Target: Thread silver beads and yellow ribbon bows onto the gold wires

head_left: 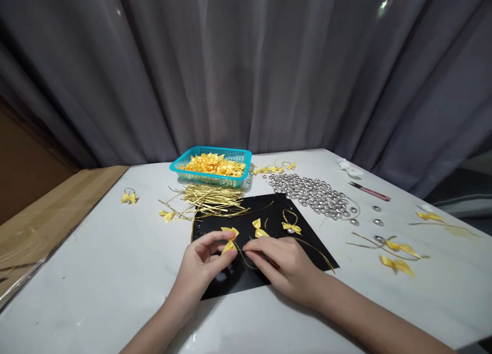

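My left hand [202, 264] pinches a small yellow ribbon bow [229, 240] over a black mat [307, 241] on the white table. My right hand [286, 264] has its fingers closed on a thin gold wire [246, 259] that runs from the bow. Two more yellow bows lie on the mat, one [260, 228] just beyond my right hand and one [291, 226] with a gold loop.
A teal basket [192, 162] of yellow bows stands behind a pile of gold wires [211, 198]. Silver beads [313, 192] are heaped at the right, with red-handled snips [369, 191] beyond. Loose bows [397, 264] lie right; one bow [129, 196] left. Cardboard [49, 210] borders the table's left edge.
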`<state>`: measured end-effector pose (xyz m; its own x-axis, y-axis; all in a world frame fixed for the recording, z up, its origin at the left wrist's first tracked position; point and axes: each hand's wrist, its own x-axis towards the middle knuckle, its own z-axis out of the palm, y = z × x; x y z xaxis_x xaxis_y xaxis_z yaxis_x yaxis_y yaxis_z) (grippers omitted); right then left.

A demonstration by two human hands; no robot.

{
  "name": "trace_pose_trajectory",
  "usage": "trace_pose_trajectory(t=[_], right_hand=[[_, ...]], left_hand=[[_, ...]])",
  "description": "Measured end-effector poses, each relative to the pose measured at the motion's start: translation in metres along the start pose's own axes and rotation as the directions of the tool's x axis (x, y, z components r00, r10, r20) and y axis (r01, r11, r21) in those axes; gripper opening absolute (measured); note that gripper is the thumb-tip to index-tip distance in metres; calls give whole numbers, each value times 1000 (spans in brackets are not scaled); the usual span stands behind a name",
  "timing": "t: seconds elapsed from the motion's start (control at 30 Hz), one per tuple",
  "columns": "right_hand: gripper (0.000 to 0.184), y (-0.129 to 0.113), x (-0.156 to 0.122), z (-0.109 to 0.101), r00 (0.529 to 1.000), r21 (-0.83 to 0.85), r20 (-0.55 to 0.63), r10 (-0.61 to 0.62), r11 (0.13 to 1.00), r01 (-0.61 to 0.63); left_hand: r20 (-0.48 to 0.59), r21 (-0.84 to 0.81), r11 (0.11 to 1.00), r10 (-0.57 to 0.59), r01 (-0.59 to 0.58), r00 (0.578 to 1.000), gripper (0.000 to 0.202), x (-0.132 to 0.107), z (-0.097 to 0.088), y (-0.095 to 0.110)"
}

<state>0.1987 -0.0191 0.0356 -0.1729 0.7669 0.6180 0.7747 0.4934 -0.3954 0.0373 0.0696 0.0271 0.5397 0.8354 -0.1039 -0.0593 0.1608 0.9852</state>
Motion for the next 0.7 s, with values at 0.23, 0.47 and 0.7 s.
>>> trace_pose_trajectory(t=[0.23, 0.47, 0.7], right_hand=[[12, -1, 1, 1, 1000, -25, -21, 0, 1000, -1], [14, 4, 2, 4, 999, -65, -45, 19, 998, -22], [18, 4, 4, 16, 953, -225, 76, 292, 937, -269]], left_hand=[[-5, 6, 998, -66, 66, 998, 33, 2, -1, 0], [-56, 103, 991, -78, 83, 995, 47, 8, -3, -3], [-73, 374, 927, 57, -26, 996, 65, 9, -26, -30]])
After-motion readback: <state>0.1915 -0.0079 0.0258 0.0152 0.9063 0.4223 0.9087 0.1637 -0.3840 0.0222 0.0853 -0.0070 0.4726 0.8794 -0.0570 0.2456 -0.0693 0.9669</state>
